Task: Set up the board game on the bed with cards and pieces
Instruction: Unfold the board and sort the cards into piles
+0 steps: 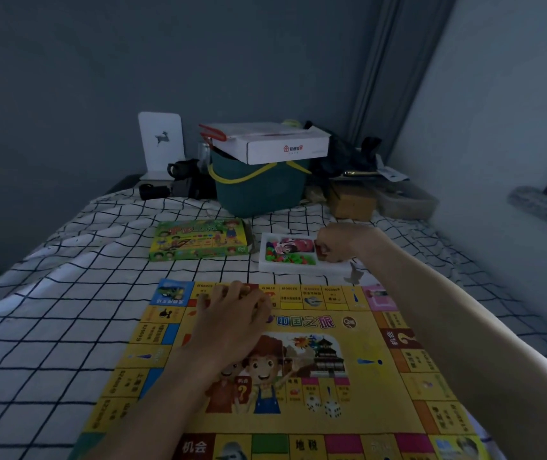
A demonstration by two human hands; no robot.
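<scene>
We have the yellow game board (298, 370) laid flat on the checked bed sheet (49, 310), its printed squares running round a centre picture of cartoon children and a pagoda. Our left hand (232, 310) lies palm down on the board's far edge, its fingers spread a little and slightly bent over the squares there; we cannot tell whether anything sits under them. Our right hand (335, 242) reaches past the board to the white tray (302, 268), which sits on the sheet just beyond the board's far right corner. The fingers of that hand are curled and pinch a small red stack of cards (322, 251) at the tray's right end. In the tray's left part we see a picture card and a heap of small green and red pieces (290, 258). The green game box (199, 240) lies to the left of the tray, near it but not touching. Behind them, at the head of the bed, stands a dark green basket (259, 190) with a yellow handle and a white carton (275, 146) resting on top.
</scene>
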